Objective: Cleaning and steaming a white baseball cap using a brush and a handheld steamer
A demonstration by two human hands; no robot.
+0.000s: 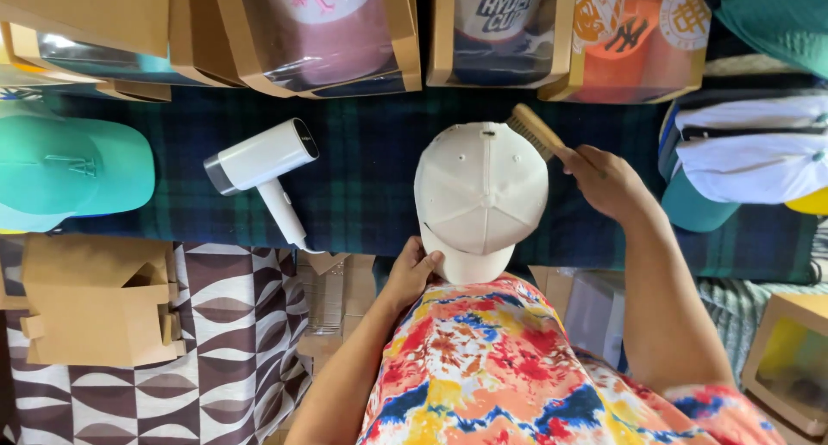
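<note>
From the head view, your left hand pinches the brim of the cream cap, which lies crown-up on the dark plaid cloth. Your right hand is closed round the handle of a wooden brush, whose bristles touch the cap's far right edge.

The cap looks light and soft in the crown, likely to dent under pressure; the brim seems stiffer, so that is the safer place to grip, as you do now. The brush looks rigid and light.

Beyond the cap, a row of tan card boxes with clear windows shows caps inside: pink, dark, orange. Left of the cap lies a white steamer-like tool, and further left a teal cap. Right of the cap are stacked white caps. Near left, an unfolded brown box rests on a brown patterned cloth.
</note>
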